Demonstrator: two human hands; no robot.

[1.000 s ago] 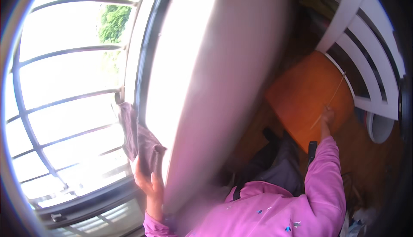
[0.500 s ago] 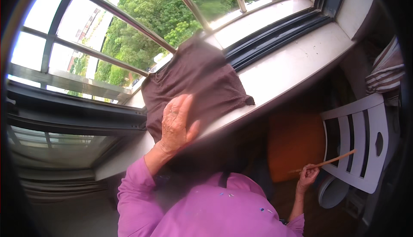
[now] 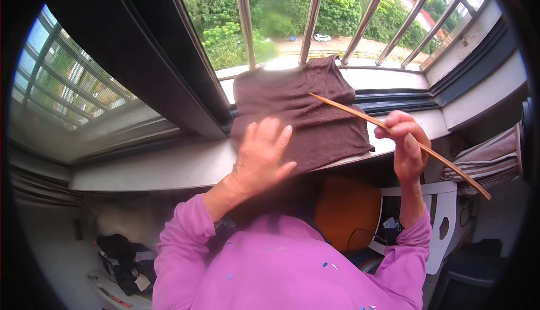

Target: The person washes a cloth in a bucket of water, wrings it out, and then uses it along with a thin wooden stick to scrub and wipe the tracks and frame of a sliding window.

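A brown cloth (image 3: 332, 135) lies spread over the window sill and across the window track, its far edge reaching the metal bars. My left hand (image 3: 261, 155) rests on the cloth's near left part, palm down, fingers stretched and apart. In my right hand (image 3: 409, 144), raised at the cloth's right side, a thin wooden stick (image 3: 349, 109) is gripped between thumb and fingers. The stick's pointed end is over the middle of the cloth; whether it touches the fabric I cannot tell. Its other end sticks out to the lower right.
Upright metal bars (image 3: 312, 17) stand beyond the sill (image 3: 163, 172), with trees outside. A dark window frame (image 3: 163, 45) rises at the left. Below the sill are a white chair (image 3: 444, 220) with an orange seat (image 3: 349, 211) and, at the lower left, dark clothing (image 3: 126, 259).
My right hand has come up from beside the chair, bringing the stick over the cloth. The view has turned to the right; my left hand stays at the cloth with its fingers more spread.
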